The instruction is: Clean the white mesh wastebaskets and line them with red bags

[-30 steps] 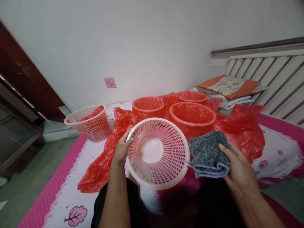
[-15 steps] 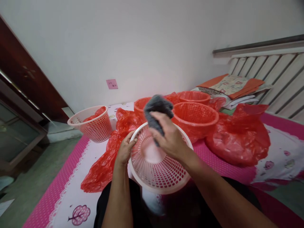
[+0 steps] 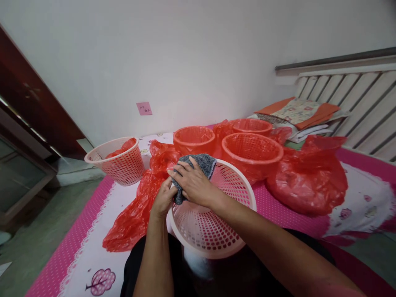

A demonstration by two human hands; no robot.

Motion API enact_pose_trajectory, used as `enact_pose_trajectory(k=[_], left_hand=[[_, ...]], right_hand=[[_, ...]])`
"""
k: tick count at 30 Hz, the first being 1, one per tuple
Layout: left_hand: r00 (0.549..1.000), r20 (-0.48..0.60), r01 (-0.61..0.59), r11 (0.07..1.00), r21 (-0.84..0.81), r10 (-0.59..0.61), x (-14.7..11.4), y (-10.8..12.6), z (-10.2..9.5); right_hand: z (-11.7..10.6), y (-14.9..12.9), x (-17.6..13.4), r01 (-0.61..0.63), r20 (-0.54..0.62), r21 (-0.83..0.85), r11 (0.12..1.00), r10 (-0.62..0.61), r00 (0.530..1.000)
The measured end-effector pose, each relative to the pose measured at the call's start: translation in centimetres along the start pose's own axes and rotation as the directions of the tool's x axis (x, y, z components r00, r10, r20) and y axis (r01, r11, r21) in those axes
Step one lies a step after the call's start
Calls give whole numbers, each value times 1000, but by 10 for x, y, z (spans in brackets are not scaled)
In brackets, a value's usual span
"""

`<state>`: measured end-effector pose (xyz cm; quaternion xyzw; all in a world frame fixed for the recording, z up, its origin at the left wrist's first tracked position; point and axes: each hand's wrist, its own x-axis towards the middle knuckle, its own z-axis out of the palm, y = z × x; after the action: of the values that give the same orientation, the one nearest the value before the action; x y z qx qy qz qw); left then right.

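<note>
A pale pink perforated plastic basket is tilted in front of me, its mouth facing up towards me. My left hand is closed on its left rim. My right hand presses a dark grey cloth over the upper left rim, close to my left hand's fingers. Part of the rim is hidden beneath the cloth. Just left of the basket, a crumpled red plastic bag lies on the bedspread.
Red bag-lined baskets stand behind, beside a bulging red bag. At left is another pink basket with red plastic inside. Folded cloths lie near the radiator. A patterned bedspread lies underneath.
My right hand has moved the cloth down and left, from above the basket's mouth onto the upper left rim. My left hand still holds the basket's left side.
</note>
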<state>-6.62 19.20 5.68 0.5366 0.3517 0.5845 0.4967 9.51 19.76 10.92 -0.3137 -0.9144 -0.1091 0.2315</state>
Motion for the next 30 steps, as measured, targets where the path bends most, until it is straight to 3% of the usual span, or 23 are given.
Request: enact_pose_trajectory(k=[7,21,30], left_hand=[[998,55,-24,999,33,22,0,6,4],[993,113,-30,999,-27,33,-1,0,-7],[998,57,-8,1000,6,7,-3,1,-14]], right_hand=[[1,16,3,-31,-48,-43,999,29,998],[-34,50,-10,-234,81,48,971,230,970],[-40,73,-37,-390,57,72,918,386,921]])
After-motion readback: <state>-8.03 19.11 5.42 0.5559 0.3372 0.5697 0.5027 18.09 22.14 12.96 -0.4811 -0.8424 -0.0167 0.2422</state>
